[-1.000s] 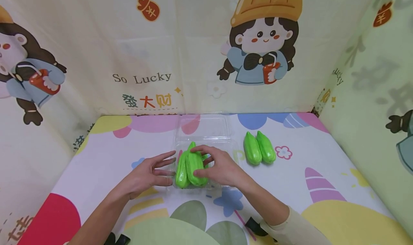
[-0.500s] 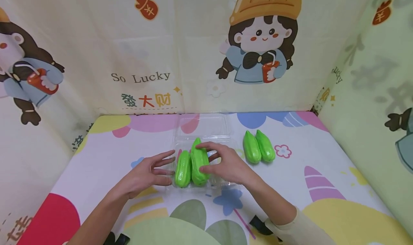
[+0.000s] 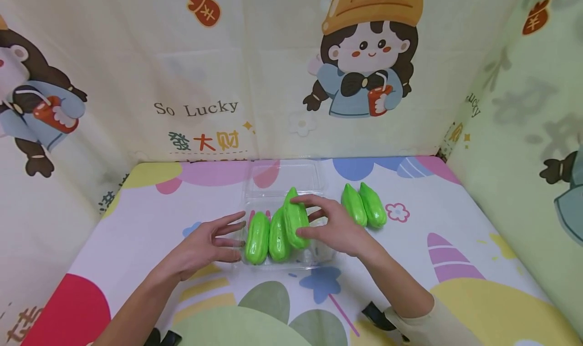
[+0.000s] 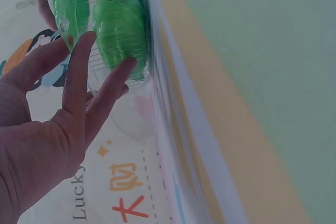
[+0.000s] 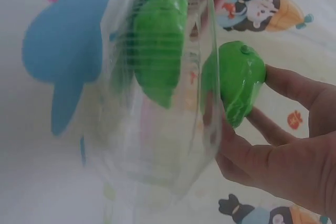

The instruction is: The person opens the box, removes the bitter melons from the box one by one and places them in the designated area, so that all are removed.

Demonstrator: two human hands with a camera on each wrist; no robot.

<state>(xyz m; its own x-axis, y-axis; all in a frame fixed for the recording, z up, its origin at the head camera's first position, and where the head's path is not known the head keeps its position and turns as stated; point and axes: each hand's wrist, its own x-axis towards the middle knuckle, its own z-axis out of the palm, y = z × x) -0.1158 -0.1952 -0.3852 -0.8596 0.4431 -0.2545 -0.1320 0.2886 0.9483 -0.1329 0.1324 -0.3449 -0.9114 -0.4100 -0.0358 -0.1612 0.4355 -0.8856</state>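
A clear plastic clamshell box (image 3: 321, 259) lies open on the table, its lid (image 3: 291, 176) folded back. Two glossy green gourd-like vegetables, the left one (image 3: 258, 239) and the middle one (image 3: 278, 241), lie side by side in its tray. My right hand (image 3: 339, 229) pinches a third green gourd (image 3: 296, 222) between thumb and fingers. In the right wrist view this gourd (image 5: 244, 77) shows above the tray's wall. My left hand (image 3: 211, 250) has its fingers spread and nearly straight, fingertips at the tray's left wall (image 4: 71, 19).
Another two green gourds (image 3: 363, 207) lie together on the tablecloth, right of the box. A patterned cloth (image 3: 278, 73) hangs behind the table and along both sides. The right part of the tray (image 3: 319, 237) holds nothing.
My right hand has lifted the held gourd and carried it rightward, uncovering the middle gourd beneath it. My left hand has kept its place at the box.
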